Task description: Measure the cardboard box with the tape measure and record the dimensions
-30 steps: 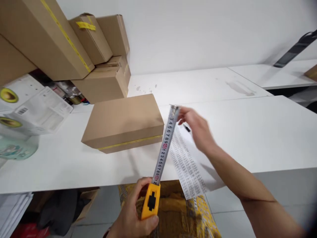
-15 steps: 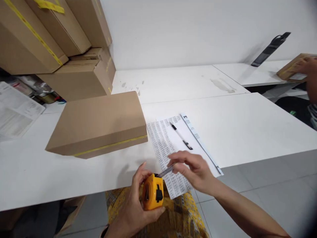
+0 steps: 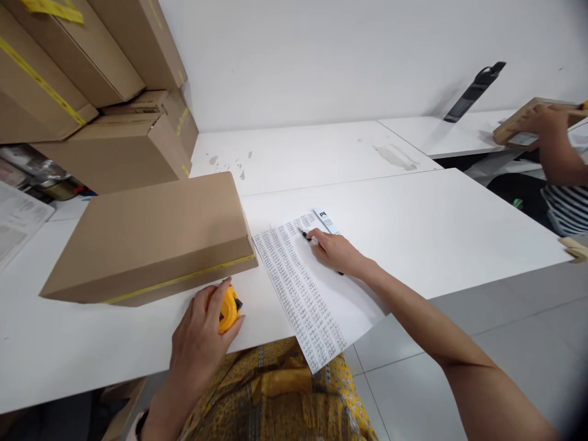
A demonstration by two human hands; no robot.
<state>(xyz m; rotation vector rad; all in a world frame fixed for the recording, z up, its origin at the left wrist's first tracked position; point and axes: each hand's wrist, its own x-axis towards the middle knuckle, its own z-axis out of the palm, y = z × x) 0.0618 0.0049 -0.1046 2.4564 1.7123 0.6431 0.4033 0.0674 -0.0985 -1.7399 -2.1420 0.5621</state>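
Note:
My left hand (image 3: 199,327) is closed around a yellow tape measure (image 3: 230,310) at the table's front edge, in front of a closed cardboard box (image 3: 156,223). No blade shows out of the tape measure. Farther right, my right hand (image 3: 337,251) is over a printed sheet (image 3: 298,288), its fingers closed on a pen (image 3: 305,234). The pen's dark front end points away to the left, and most of its barrel is hidden under the hand. The sheet is covered with columns of small print and hangs over the table edge.
Stacked cardboard boxes (image 3: 133,135) with yellow tape stand at the back left. Papers (image 3: 21,223) lie at the far left. On the back-right table stands a dark bottle (image 3: 473,95). Beyond it, another person's hand (image 3: 542,119) holds a small box (image 3: 509,122).
My right hand has let go of the tape measure's blade and moved up onto the pen. The blade is back in. My left hand has carried the tape measure left to the table edge.

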